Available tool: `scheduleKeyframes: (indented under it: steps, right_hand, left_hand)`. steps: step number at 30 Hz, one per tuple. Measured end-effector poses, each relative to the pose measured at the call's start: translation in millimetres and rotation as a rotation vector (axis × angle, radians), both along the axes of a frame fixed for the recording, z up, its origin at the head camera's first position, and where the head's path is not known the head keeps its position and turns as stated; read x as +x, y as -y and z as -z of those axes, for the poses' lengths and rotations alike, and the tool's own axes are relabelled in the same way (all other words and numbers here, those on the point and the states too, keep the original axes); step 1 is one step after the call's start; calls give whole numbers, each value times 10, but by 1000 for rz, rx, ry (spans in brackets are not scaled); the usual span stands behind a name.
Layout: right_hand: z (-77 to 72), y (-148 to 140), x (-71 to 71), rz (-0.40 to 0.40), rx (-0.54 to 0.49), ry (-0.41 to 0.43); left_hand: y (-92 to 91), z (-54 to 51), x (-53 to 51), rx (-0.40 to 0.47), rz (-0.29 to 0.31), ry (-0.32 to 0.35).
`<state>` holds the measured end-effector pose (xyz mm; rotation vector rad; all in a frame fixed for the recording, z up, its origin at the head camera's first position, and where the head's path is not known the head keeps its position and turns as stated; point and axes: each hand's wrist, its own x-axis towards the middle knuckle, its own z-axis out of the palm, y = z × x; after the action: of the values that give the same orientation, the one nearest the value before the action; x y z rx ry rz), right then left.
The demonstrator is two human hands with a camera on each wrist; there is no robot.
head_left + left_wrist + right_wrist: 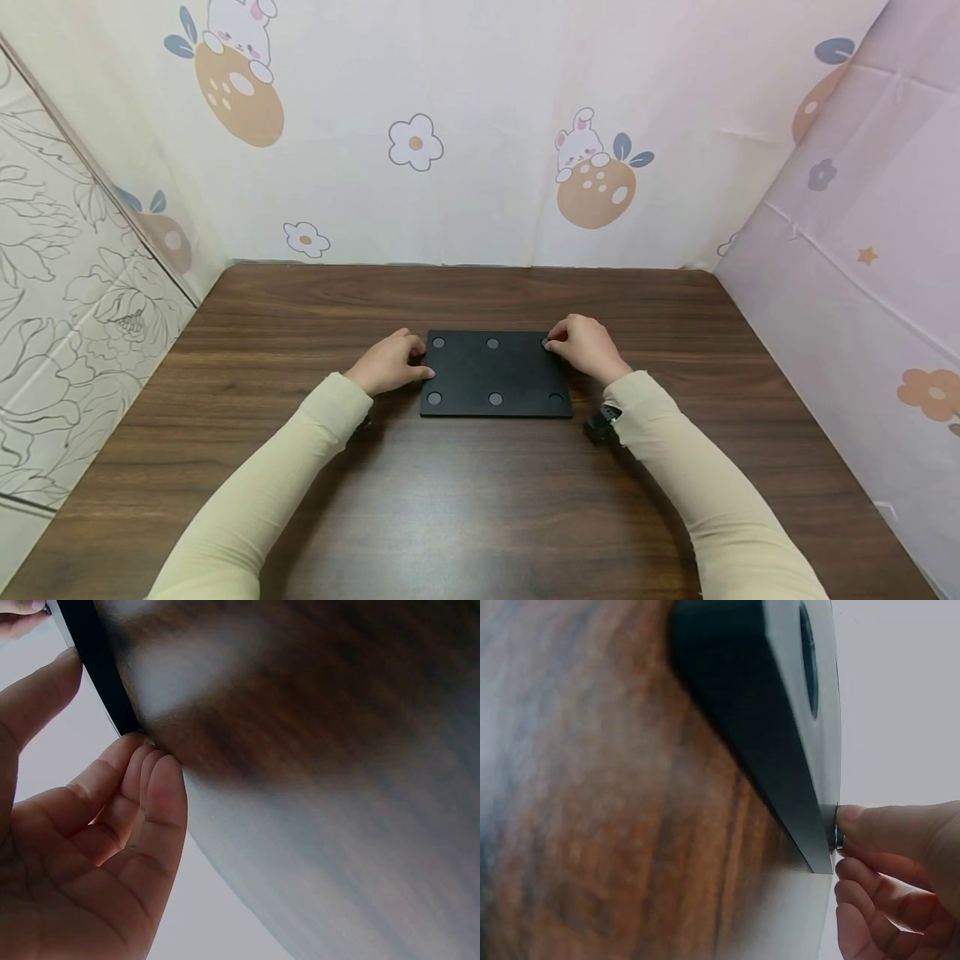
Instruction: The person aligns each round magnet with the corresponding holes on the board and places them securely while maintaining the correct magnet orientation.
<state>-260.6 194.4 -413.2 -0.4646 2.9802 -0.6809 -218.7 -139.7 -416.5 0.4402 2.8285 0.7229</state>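
A flat black board [495, 371] lies on the table, with round recesses along its far and near edges. Grey discs, such as the far middle one [492, 343], show in several of them; the near right recess [556, 399] looks dark. My left hand [386, 362] holds the board's left side, thumb on the edge and bent fingers by the corner, as the left wrist view shows. Over the far right recess, my right hand [588, 346] pinches a small thin disc [840, 838] between thumb and index finger. The disc touches or nearly touches the board; its face is mostly hidden.
The brown wood-grain table [450, 500] extends around the board. A patterned curtain [480, 192] stands along the far edge, with more hangings at left and right. A small black device [602, 423] sits under the right wrist.
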Motion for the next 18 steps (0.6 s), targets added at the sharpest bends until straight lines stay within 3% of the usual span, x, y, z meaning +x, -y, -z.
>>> scheduleKeyframes:
  steps: [18]
  right_hand:
    - [-4, 5, 7, 1, 1, 17]
  left_hand:
    - [5, -1, 6, 5, 2, -6]
